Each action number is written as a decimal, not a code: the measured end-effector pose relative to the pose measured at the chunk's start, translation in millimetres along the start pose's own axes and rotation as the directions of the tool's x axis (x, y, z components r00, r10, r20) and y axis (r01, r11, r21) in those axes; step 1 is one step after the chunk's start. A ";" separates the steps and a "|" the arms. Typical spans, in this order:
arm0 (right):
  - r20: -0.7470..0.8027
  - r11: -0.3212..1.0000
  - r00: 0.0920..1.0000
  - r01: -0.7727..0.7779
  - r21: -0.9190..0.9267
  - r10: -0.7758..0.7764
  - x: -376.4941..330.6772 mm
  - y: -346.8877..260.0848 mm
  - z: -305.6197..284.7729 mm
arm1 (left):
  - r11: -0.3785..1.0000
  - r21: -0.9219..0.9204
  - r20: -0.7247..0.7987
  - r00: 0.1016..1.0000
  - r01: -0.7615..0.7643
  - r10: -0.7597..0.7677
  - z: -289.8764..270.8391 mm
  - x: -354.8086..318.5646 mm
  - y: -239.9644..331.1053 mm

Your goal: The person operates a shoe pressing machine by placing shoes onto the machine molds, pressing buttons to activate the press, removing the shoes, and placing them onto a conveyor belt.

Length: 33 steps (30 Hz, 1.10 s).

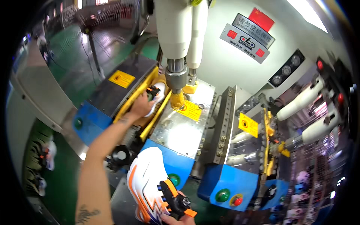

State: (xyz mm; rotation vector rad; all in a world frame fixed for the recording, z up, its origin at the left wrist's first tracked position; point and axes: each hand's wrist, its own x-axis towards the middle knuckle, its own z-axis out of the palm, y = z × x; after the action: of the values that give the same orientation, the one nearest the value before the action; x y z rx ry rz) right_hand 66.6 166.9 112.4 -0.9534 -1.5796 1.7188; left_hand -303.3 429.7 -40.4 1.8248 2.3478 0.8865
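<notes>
My left hand (pixel 140 106) reaches into the slot between two yellow pads of a pressing machine. Its fingers close around the dark ankle part of a white shoe (pixel 160 90), whose far portion is partly hidden by a pad. At the bottom edge my right hand (pixel 179 219), mostly cut off by the frame, grips a white and orange sports shoe (pixel 148 178) by its heel end. A black fitting (pixel 176 200) with orange tabs fills this shoe's opening, and its toe points up toward the machine.
A metal press rod (pixel 176 77) hangs beside the slot. Blue machine fronts carry a green button (pixel 222 195) and a red button (pixel 237 201). More shoes (pixel 47 155) sit on a green rack at left. A fan (pixel 88 30) stands behind.
</notes>
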 end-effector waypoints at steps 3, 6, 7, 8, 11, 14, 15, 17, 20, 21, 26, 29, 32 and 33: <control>-0.116 0.978 0.971 -0.208 0.016 0.208 21.1 -2.4 0.4 | 0.982 -0.185 0.069 0.997 -0.027 0.040 -24.1 12.4 24.2; -0.205 0.981 0.964 -0.186 -0.060 0.171 38.3 23.1 3.7 | 0.690 -0.687 0.203 0.972 0.228 -0.119 -53.6 22.9 -2.9; -0.227 0.972 0.962 -0.186 -0.143 0.150 44.5 13.3 -2.3 | 0.520 -0.776 0.321 0.933 0.357 -0.162 -87.2 13.1 26.1; -0.249 0.969 0.942 -0.243 -0.050 0.224 47.9 3.2 -4.8 | 0.300 -0.875 0.390 0.920 0.380 -0.028 -124.5 -2.3 30.3; -0.166 0.840 0.859 -0.405 0.362 0.485 144.3 -44.9 41.1 | -0.075 -0.967 0.255 0.909 0.244 -0.330 -163.3 -122.0 -18.8; 0.209 0.777 0.839 -0.544 0.315 0.503 269.1 -45.3 59.5 | -0.091 -0.994 0.104 0.709 0.055 -0.698 -197.1 -264.1 -64.5; 0.140 0.839 0.856 -0.516 0.174 0.498 321.5 -25.1 43.9 | -0.175 -0.984 0.130 0.543 -0.032 -0.830 -196.5 -305.7 -74.4; -0.004 0.858 0.866 -0.495 0.137 0.500 407.7 6.1 11.4 | -0.276 -0.934 0.138 0.483 -0.227 -0.865 -186.7 -355.3 -72.9; -0.434 0.653 0.826 -0.110 -0.750 -0.360 454.9 81.5 27.2 | 0.111 -0.958 -0.006 0.368 0.264 -0.930 -193.5 -406.9 -42.6; -0.370 0.532 0.689 0.027 -0.846 -0.624 435.2 94.7 74.9 | 0.247 -0.865 -0.105 0.325 0.436 -0.940 -195.6 -434.1 -39.8; -0.374 0.705 0.880 -0.066 -0.706 -0.293 434.8 67.8 75.1 | -0.179 -0.680 0.276 0.022 0.711 -0.961 -192.1 -476.5 11.4; -0.361 0.646 0.904 -0.137 -0.751 -0.228 436.7 71.7 73.1 | 0.196 -0.621 0.197 0.393 0.759 -0.898 -127.6 -516.5 13.1; -0.233 0.653 0.972 -0.189 -0.734 0.020 422.0 50.0 35.2 | 0.132 -0.646 0.293 0.403 0.752 -0.867 -99.9 -493.1 43.8; -0.155 0.716 0.948 -0.311 -0.625 0.277 400.6 19.9 33.9 | 0.115 -0.671 0.289 0.401 0.733 -0.870 -99.5 -490.8 58.1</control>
State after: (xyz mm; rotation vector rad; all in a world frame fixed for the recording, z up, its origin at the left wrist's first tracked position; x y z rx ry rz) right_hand -183.1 476.9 52.2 -1.6493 -2.1335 1.3124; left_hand -137.5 -44.6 -81.3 -0.0144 2.0121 1.4303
